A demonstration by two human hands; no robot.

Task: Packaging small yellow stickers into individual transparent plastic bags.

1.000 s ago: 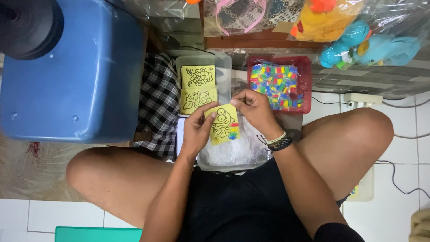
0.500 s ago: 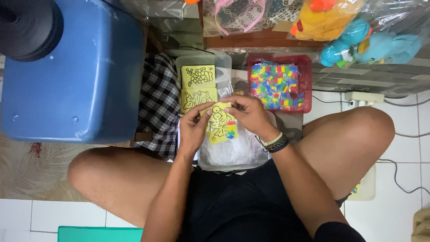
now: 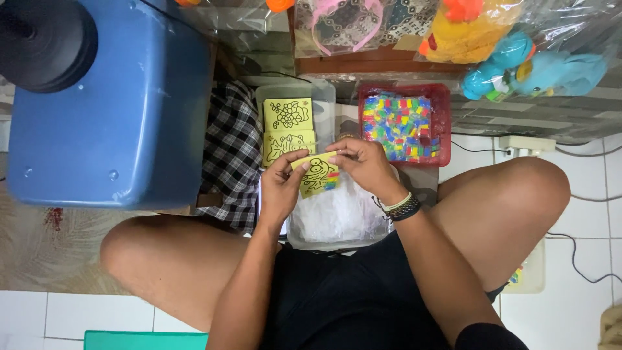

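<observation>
Here, by label:
Left hand [image 3: 280, 188]: fingers closed on the left edge of the small yellow picture card with a black outline drawing [image 3: 317, 175]
Right hand [image 3: 366, 162]: fingers pinched at the card's top edge
Card: held above the clear plastic tub [image 3: 324, 104], over crumpled clear bags [image 3: 337, 210]
Done: coloured strip at the card's right side
Left: most outlines uncoloured; two more yellow cards [image 3: 288, 129] waiting in the tub
Nearby: red basket of coloured packets [image 3: 403, 123]
</observation>
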